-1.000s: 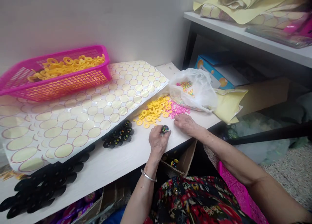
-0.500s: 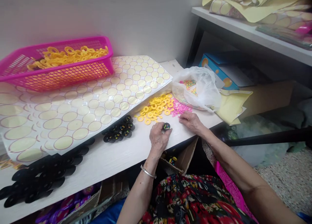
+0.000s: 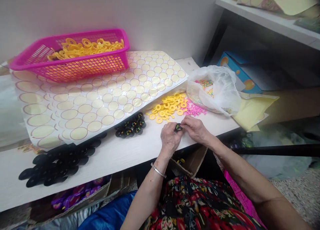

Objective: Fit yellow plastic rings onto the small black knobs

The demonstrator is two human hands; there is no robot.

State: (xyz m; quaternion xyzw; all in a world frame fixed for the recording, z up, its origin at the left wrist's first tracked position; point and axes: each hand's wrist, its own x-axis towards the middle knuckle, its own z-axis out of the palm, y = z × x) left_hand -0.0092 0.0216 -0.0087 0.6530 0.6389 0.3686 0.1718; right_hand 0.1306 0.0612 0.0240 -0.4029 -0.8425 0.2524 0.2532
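My left hand (image 3: 170,136) is closed around a small round black cup (image 3: 178,127) with coloured specks inside, held above the table's front edge. The pinched fingertips of my right hand (image 3: 196,130) meet at the cup's rim; whatever they hold is too small to make out. Just beyond my hands lie a heap of yellow ring-shaped pieces (image 3: 171,104) and a scatter of tiny pink beads (image 3: 195,108). Left of my hands stands a cluster of black cups with coloured specks (image 3: 131,126). Farther left sits a larger group of dark round pieces (image 3: 60,161).
A pink basket (image 3: 87,69) of yellow rings stands on sheets of round stickers (image 3: 103,98). Back right are a plastic bag (image 3: 226,89) with coloured beads, yellow paper (image 3: 257,108) and a blue box (image 3: 240,73). An open carton (image 3: 196,161) sits below the table edge.
My right hand has moved from beside the pink beads to the black cup, and its fingertips now meet the cup in my left hand. The whole view has shifted slightly.
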